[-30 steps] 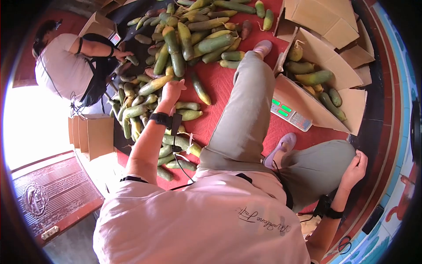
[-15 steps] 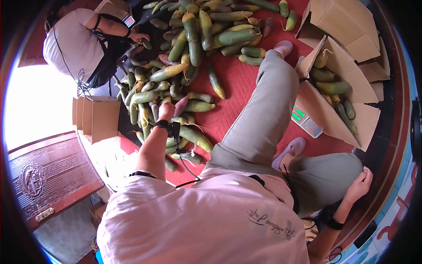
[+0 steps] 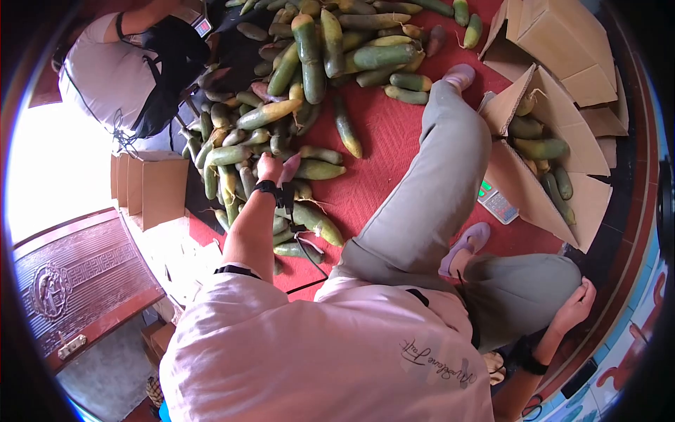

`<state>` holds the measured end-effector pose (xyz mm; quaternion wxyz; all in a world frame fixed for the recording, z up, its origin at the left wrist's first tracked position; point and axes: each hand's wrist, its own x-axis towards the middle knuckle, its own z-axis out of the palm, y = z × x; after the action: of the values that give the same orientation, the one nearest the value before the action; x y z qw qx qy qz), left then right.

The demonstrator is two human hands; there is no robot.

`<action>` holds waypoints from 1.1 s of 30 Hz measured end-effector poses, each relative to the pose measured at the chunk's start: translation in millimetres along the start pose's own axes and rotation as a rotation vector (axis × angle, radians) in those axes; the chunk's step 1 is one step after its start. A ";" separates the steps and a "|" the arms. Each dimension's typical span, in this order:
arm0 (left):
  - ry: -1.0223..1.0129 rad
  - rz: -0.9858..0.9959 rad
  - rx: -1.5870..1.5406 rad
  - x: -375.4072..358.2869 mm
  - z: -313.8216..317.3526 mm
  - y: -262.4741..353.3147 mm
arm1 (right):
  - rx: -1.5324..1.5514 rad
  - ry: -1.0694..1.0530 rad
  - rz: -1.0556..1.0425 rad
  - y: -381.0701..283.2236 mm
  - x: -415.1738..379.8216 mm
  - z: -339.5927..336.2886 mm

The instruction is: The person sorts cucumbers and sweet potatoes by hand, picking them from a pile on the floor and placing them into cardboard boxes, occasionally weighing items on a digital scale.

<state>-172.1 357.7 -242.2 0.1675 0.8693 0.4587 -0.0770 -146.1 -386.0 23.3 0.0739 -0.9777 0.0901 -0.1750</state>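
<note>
My left hand (image 3: 268, 167) is closed, palm down, among the long green radishes (image 3: 320, 170) in the pile. A reddish radish (image 3: 289, 169) lies right beside its fingers, which are mostly hidden, so what they grip cannot be made out. My right hand (image 3: 581, 301) rests at my bent right knee with its fingers curled together and nothing visible in them. Between my legs and the open cardboard box (image 3: 545, 200) is a digital scale (image 3: 498, 204) with lit green digits. Several radishes (image 3: 541, 148) lie in that box.
Another person (image 3: 112, 77) sits at the upper left beside the pile, near a second scale (image 3: 203, 27). Cardboard boxes stand at the left (image 3: 163, 190) and upper right (image 3: 562, 49). A red mat (image 3: 383, 155) lies under the radishes. A carved wooden panel (image 3: 84, 278) is at the lower left.
My left hand has moved slightly up over the pile. The other person's hand has drawn back from the radishes toward the upper left. The view has shifted slightly.
</note>
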 end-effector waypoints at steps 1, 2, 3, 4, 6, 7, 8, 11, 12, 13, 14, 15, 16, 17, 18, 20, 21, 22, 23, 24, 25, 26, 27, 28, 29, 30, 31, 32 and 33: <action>-0.037 -0.027 0.016 8.7 2.9 1.4 | -0.006 -0.008 0.004 -0.2 -0.3 -1.2; -0.073 -0.055 0.032 16.0 5.1 2.5 | -0.012 -0.010 0.006 -0.5 -0.5 -2.7; -0.106 -0.032 0.051 23.1 6.3 2.9 | -0.010 -0.011 0.023 -1.0 -0.5 -3.7; -0.111 -0.029 0.053 30.5 7.6 3.9 | -0.008 -0.013 0.040 -1.5 -0.3 -4.1; -0.141 -0.138 0.042 36.9 9.6 10.1 | -0.016 -0.017 0.033 1.8 -0.5 -4.6; -0.164 -0.191 0.027 39.1 10.1 12.1 | -0.017 -0.016 0.023 4.0 -1.2 -4.7; -0.172 -0.185 0.035 47.5 17.7 7.1 | -0.024 -0.022 0.032 5.9 -1.3 -4.9; -0.227 -0.328 -0.085 80.0 42.4 -17.3 | -0.029 -0.036 0.043 8.9 -2.4 -6.6; -0.232 -0.323 -0.077 77.1 42.0 -13.3 | -0.029 -0.037 0.035 9.1 -1.7 -6.8; -0.173 -0.282 0.022 71.5 41.2 -11.2 | -0.028 -0.037 0.027 9.5 -0.9 -6.9; -0.113 -0.240 0.119 64.5 35.8 -2.6 | -0.030 -0.040 0.032 10.7 -0.7 -6.6; -0.181 -0.121 0.257 74.9 43.0 -13.4 | -0.035 -0.047 0.033 12.0 0.0 -6.1; -0.182 -0.119 0.259 84.1 53.5 -21.6 | -0.039 -0.053 0.032 13.0 0.3 -5.5; -0.205 -0.286 0.078 84.8 56.5 -18.9 | -0.040 -0.054 0.033 13.8 0.7 -5.0; -0.226 -0.452 -0.106 82.4 55.8 -13.9 | -0.038 -0.061 0.036 14.4 1.4 -4.7; -0.321 -0.157 0.022 100.1 61.1 -35.9 | -0.032 -0.068 0.039 13.2 2.5 -3.8; -0.410 0.140 0.149 111.6 68.6 -51.0 | -0.023 -0.068 0.037 11.9 3.3 -3.4; -0.405 0.139 0.149 68.8 59.3 -23.7 | -0.014 -0.068 0.036 10.4 4.0 -3.4; -0.322 -0.183 -0.098 46.9 33.5 5.9 | -0.008 -0.064 0.036 8.6 4.1 -3.2; -0.229 -0.499 -0.347 31.8 3.4 48.4 | -0.008 -0.065 0.032 6.1 4.5 -3.0; -0.251 -0.469 -0.341 30.9 1.3 44.1 | -0.011 -0.063 0.029 3.7 4.3 -3.3; -0.242 -0.485 -0.461 22.7 -2.2 45.9 | -0.008 -0.056 0.033 0.5 4.2 -3.2; -0.260 -0.472 -0.519 14.8 -9.9 47.2 | 0.012 -0.054 0.051 -3.7 5.0 -1.3; -0.284 -0.458 -0.577 6.3 -15.9 48.0 | 0.028 -0.050 0.070 -7.3 6.0 -0.5; -0.364 -0.473 -0.661 16.2 -7.8 24.6 | 0.019 -0.037 0.079 -9.0 6.7 -0.9; -0.448 -0.483 -0.743 25.5 1.4 3.9 | 0.051 -0.037 0.050 -10.6 7.4 -0.3; -0.691 -0.740 -1.164 -22.0 -42.8 53.4 | 0.087 -0.033 0.022 -13.6 8.3 1.3; -0.826 -0.716 -1.185 -2.7 -36.1 26.2 | 0.082 -0.011 0.039 -18.1 9.2 1.6; -0.831 -0.727 -1.253 -43.2 -67.2 67.0 | 0.088 -0.008 0.034 -22.6 10.0 0.4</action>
<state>-142.8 313.7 -152.4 0.7404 0.3138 0.5692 -0.1712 -133.3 -366.0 30.2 0.1203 -0.9725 0.0987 -0.1736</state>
